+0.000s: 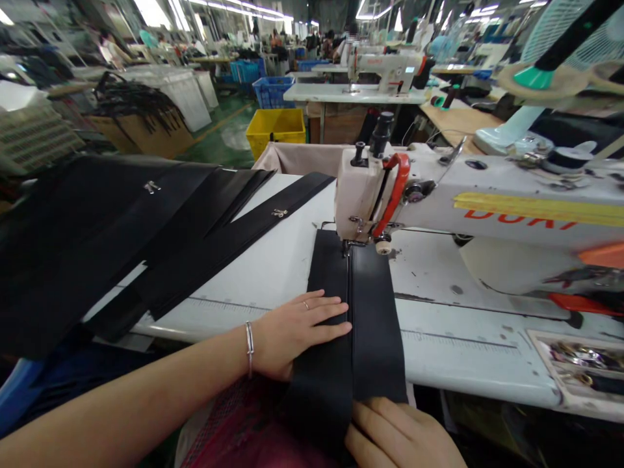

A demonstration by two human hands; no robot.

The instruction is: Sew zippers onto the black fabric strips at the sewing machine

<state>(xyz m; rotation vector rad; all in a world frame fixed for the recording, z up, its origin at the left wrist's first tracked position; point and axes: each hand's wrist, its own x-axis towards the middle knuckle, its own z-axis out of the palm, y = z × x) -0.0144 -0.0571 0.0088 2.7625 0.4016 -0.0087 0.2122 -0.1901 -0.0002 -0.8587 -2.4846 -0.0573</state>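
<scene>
"Running lengthwise from the right hand point(400, 434) to the presser foot point(347, 248), the black panel point(377, 312) lies on the white surface point(273, 273); the left hand point(298, 333) is nearer the foot."

"And each hand's state?"

"Left: flat on the panel, fingers slightly apart. Right: curled at the near end, grip undeterminable. The panel appears smooth, with a central groove point(350, 286)."

No word could be read for sure: yellow tape point(541, 207) hid the tops of red letters point(530, 222) on the near sewing machine point(433, 205).
</scene>
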